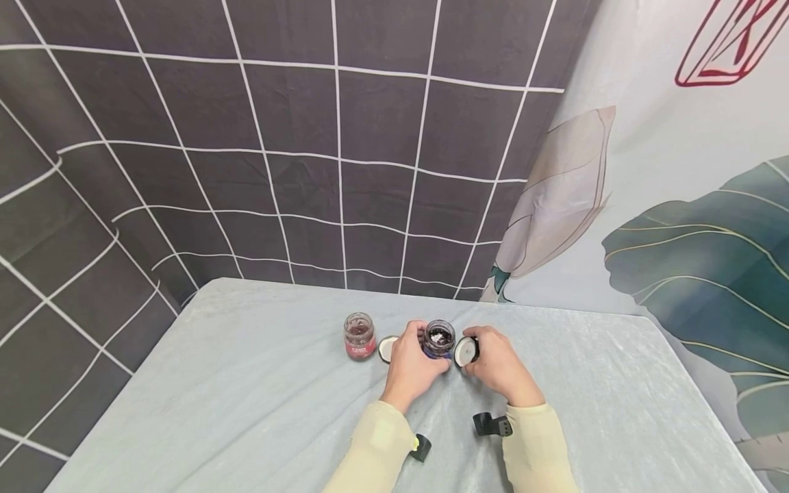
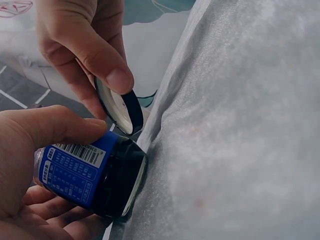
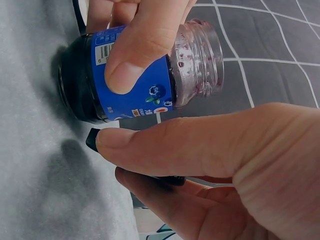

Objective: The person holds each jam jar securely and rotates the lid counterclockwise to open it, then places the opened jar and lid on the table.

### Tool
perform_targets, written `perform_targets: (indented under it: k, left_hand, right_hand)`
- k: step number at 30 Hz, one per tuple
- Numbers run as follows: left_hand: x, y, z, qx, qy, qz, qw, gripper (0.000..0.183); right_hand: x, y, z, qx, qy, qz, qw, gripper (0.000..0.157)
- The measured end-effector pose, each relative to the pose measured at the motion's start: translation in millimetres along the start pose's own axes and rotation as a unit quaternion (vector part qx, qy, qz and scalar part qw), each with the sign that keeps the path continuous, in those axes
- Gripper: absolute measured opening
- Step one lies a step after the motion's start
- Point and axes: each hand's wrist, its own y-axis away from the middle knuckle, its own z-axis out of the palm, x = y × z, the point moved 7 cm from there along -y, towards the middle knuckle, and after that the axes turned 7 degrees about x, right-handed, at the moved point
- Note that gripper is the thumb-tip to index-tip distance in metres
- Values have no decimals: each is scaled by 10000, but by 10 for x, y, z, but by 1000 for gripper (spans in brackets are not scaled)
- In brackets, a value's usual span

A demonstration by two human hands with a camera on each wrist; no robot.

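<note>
My left hand (image 1: 411, 366) grips an uncapped glass jam jar (image 1: 439, 339) round its side. Its blue label (image 3: 157, 75) carries a barcode and a picture of blueberries, and dark contents show through the mouth. To the right of the jar, my right hand (image 1: 498, 363) pinches a black lid (image 1: 466, 352) by its rim. The lid stands on edge, its white inside (image 2: 120, 111) facing the jar. In the right wrist view the thumb and fingers hide most of the lid, with the jar just beyond it.
A second open glass jar (image 1: 359, 339) with a red label stands left of my left hand. Between them another lid (image 1: 387, 348) lies white side up. A pale cloth covers the table (image 1: 246, 411), and a dark gridded curtain (image 1: 296, 171) hangs behind.
</note>
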Motion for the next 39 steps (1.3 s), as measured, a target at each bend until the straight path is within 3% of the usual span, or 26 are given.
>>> perform_targets:
  k: [39]
  left_hand:
    - [-23, -7, 9, -113, -71, 55, 9999, 60]
  right_hand:
    - [104, -11, 120, -281, -118, 207, 9993, 60]
